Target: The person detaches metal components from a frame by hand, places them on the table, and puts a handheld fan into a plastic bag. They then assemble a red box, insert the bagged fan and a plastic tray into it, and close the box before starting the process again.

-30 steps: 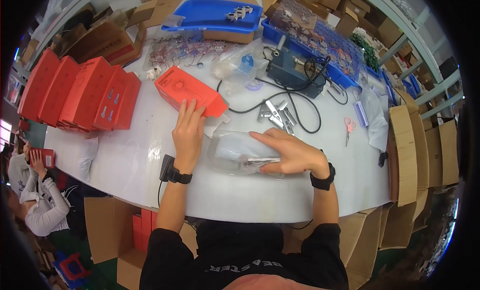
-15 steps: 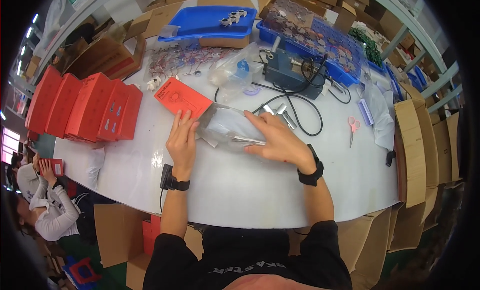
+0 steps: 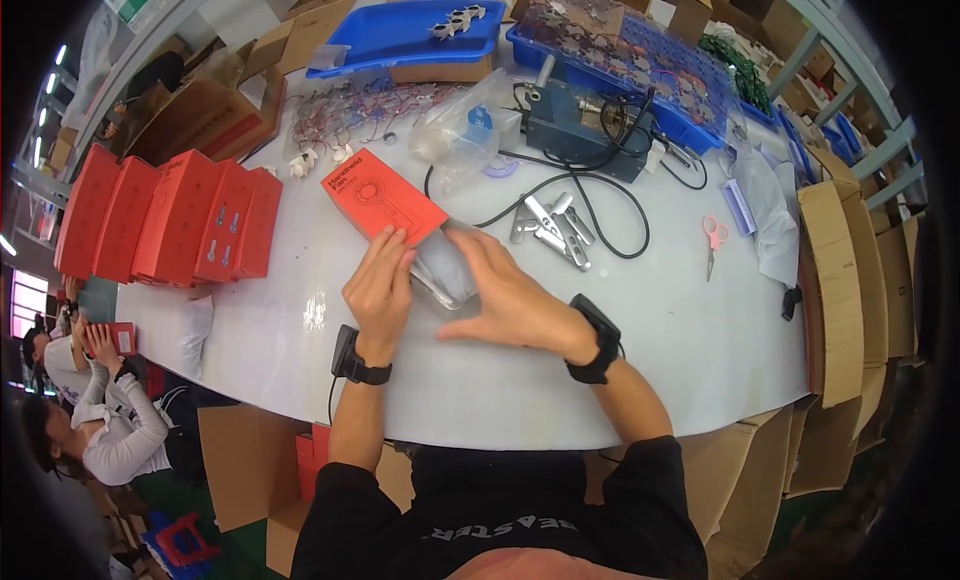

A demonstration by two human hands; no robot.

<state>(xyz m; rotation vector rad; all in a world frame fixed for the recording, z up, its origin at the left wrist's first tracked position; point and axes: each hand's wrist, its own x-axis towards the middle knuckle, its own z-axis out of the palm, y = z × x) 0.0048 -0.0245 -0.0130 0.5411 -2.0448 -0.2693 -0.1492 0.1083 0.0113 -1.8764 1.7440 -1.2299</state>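
A red printed box lies slanted in front of me, its near end open. Out of that end sticks a clear plastic tray with whitish and metallic-looking contents, partly covered by my hands. My left hand is closed on the box's near left edge, fingertips on its red face. On the tray's right, my right hand has thumb and fingers spread wide, the fingers against or very near the tray's side. Behind my right hand are several silvery metal pieces, loose on the white table.
Red boxes stand in a row at left. Farther back are a clear plastic bag, a dark blue device with black cables, and blue trays. Pink scissors lie at right. Another person sits at far left.
The clear tray has gone farther into the red box, so less of it shows. My right hand has shifted left and spread, uncovering more metal pieces.
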